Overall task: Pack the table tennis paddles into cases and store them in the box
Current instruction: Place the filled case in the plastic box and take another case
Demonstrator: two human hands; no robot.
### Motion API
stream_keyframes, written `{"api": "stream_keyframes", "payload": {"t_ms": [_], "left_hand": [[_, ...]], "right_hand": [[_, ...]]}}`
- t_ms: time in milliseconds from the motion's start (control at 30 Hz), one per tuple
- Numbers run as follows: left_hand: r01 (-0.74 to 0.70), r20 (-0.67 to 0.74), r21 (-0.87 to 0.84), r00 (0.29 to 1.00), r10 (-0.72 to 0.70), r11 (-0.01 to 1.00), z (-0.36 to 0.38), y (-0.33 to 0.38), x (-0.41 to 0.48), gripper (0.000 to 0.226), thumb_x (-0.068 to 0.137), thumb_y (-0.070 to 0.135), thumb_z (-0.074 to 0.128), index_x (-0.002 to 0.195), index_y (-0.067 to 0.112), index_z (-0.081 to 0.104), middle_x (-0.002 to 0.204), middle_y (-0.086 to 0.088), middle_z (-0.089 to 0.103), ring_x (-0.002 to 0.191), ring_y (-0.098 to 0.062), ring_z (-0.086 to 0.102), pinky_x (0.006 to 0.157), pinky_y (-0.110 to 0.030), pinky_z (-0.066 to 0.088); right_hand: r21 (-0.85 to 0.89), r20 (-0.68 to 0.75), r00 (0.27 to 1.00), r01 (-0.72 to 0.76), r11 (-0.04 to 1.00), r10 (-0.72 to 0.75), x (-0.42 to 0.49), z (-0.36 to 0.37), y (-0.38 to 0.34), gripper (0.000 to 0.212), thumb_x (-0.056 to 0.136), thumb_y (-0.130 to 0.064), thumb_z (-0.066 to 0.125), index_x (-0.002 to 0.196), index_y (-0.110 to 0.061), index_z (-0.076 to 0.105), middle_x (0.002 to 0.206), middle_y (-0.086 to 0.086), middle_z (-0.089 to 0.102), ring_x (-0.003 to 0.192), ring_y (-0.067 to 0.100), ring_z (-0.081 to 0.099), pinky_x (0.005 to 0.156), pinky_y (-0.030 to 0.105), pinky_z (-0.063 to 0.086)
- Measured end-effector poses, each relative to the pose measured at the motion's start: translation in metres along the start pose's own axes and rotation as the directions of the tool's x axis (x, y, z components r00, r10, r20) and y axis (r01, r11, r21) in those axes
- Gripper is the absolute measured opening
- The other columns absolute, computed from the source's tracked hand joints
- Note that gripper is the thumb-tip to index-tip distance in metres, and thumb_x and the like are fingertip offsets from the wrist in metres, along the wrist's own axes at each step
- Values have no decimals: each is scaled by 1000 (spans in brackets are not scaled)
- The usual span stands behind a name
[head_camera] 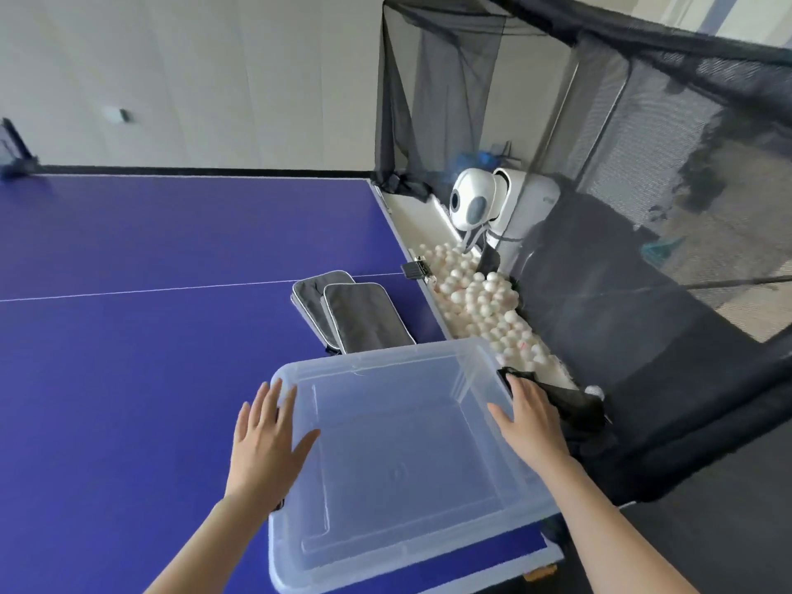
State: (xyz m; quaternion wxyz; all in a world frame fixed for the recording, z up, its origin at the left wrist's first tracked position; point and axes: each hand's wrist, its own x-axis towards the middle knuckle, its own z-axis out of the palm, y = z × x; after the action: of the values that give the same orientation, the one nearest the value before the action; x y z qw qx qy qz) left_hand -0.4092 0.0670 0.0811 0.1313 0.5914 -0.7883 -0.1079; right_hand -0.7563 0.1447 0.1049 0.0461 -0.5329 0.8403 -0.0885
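A: Bracing a clear box (385, 358) w/ both palms: that's the person's pose, seen from the head cam. The left grip (270, 435) lies flat, fingers spread, on the box's left rim. The right grip (531, 418) rests straight-fingered on the right rim. Neither is clenched; nothing is clasped.

B: Why hold it that way?

A: Prob. to steady or square it at the near right corner of the blue bench (128, 250), within easy reach. The box looks empty.

B: And the paddles?

A: None visible. Two grey cases (364, 319) lie overlapping on the bench just beyond the box's far rim, handy for loading. Whether paddles are inside can't be told. Right of the bench: white balls (480, 297), a ball machine (471, 203), black netting (643, 122).
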Motion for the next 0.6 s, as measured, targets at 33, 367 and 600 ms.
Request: {"api": "stream_keyframes", "payload": {"t_ms": [33, 367, 600], "left_hand": [[92, -31, -32, 995, -93, 995, 2, 0, -5, 77, 92, 53, 48, 153, 15, 19, 161, -5, 13, 150, -24, 7, 120, -40, 6], [639, 206, -510, 740, -640, 576, 21, 24, -36, 68, 74, 55, 73, 124, 18, 47, 106, 0, 60, 90, -21, 57, 65, -31, 44], [678, 437, -680, 680, -588, 279, 14, 13, -36, 54, 61, 36, 89, 98, 11, 58, 85, -8, 66, 71, -27, 63, 59, -32, 48]], "right_hand": [[41, -6, 1000, -7, 999, 7, 7, 2, 8, 66, 96, -42, 48, 148, -9, 26, 149, 9, 36, 136, 25, 34, 107, 36, 33], [489, 185, 970, -231, 841, 159, 38, 38, 48, 62, 84, -48, 64, 124, -1, 53, 122, 15, 57, 116, 32, 52, 84, 30, 36], [709, 322, 939, -322, 627, 119, 43, 44, 59, 22, 81, -45, 69, 92, -28, 60, 88, -15, 63, 84, 8, 60, 64, 25, 43]]}}
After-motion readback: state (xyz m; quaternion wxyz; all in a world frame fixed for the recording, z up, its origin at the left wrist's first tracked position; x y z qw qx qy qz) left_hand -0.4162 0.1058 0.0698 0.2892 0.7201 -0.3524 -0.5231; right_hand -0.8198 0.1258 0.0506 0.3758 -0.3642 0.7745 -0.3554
